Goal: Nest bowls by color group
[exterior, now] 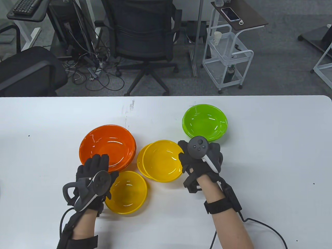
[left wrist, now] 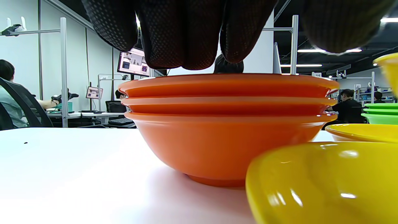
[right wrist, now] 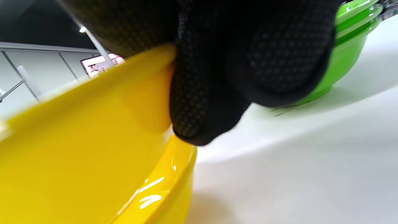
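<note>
A stack of three orange bowls point(exterior: 107, 149) stands left of centre, seen side-on in the left wrist view point(left wrist: 227, 130). My left hand point(exterior: 102, 166) is open, its fingers point(left wrist: 186, 37) over the stack's near rim, beside a lone yellow bowl point(exterior: 127, 192). My right hand point(exterior: 184, 158) grips the right rim of a tilted yellow bowl point(exterior: 162, 159). That bowl sits partly inside a second yellow bowl point(exterior: 140, 162). In the right wrist view my fingers point(right wrist: 217, 93) pinch the upper bowl's rim point(right wrist: 77, 140) above the lower bowl point(right wrist: 177, 177). A green bowl stack point(exterior: 205, 122) stands behind my right hand.
The white table point(exterior: 272, 155) has its far edge behind the bowls, with an office chair point(exterior: 145, 31) and a white cart point(exterior: 225, 52) beyond it. A cable point(exterior: 267, 228) trails from my right wrist.
</note>
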`<state>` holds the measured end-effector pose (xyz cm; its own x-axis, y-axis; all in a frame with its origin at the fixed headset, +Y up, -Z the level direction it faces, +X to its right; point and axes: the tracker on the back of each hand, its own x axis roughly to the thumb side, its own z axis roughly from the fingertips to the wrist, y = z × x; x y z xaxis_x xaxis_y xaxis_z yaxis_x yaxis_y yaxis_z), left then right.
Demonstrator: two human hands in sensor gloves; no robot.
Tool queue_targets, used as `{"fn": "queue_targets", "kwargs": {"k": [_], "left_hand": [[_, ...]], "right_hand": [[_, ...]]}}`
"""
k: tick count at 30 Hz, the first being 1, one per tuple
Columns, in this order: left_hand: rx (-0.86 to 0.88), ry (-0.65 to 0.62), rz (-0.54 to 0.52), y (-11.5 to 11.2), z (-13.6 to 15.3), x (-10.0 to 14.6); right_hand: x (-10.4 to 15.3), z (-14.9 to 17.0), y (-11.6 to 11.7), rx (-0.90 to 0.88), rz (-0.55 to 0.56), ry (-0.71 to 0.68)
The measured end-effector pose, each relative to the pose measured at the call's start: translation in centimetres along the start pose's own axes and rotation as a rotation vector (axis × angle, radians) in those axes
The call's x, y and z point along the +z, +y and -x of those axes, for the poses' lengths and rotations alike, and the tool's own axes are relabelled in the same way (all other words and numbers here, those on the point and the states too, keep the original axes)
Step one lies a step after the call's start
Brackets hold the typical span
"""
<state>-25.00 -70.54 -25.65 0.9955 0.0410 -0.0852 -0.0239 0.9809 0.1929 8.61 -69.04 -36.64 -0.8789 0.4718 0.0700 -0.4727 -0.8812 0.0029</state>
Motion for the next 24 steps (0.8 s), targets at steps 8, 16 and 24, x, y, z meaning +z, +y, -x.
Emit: {"fn": "queue_targets", "kwargs": {"k": [8,16,24], "left_hand": [[0.002,0.0,0.005,0.1,0.1,0.0],[0.011,-0.001,0.003,0.1,0.1,0.0],[0.012,0.0,0.003,0.1,0.2,0.0]], "right_hand": [[-1.0,-1.3,1.8,0.034,0.013,0.027],[-1.0,-1.2,2.4,0.043,0.007,0.039],[-1.0,-1.2,2.2,0.062,0.008,0.054]]}}
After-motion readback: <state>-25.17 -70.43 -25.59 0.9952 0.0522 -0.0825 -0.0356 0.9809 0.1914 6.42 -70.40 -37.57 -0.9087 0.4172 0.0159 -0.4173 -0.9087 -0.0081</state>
